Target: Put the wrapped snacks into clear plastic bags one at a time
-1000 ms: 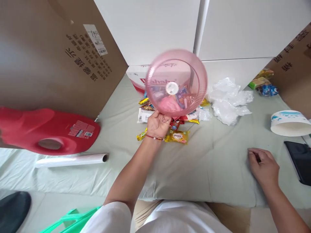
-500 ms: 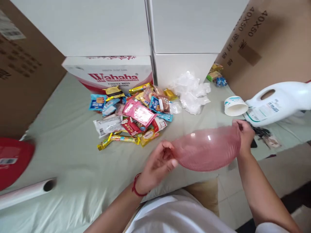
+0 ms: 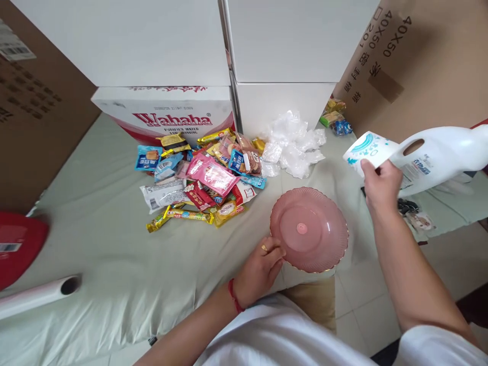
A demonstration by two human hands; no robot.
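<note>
A translucent pink plate (image 3: 309, 230) with a scalloped rim lies flat on the pale green cloth (image 3: 114, 254) near its front edge. My left hand (image 3: 260, 269) grips the plate's near left rim with closed fingers. My right hand (image 3: 381, 187) is raised to the right of the plate and holds a white paper bowl (image 3: 368, 147) with a blue print, tilted on its side. A heap of colourful snack packets (image 3: 202, 178) lies behind and to the left of the plate.
Crumpled clear plastic bags (image 3: 292, 145) lie by a white cabinet (image 3: 267, 51). A white detergent jug (image 3: 438, 155) lies at the right, a red jug (image 3: 17, 246) and a film roll (image 3: 38, 297) at the left. A Wahaha carton (image 3: 168, 114) and brown cardboard boxes (image 3: 415, 61) stand behind.
The pink plate has come down from my two hands onto the cloth. My right hand has let go of it and picked up the paper bowl.
</note>
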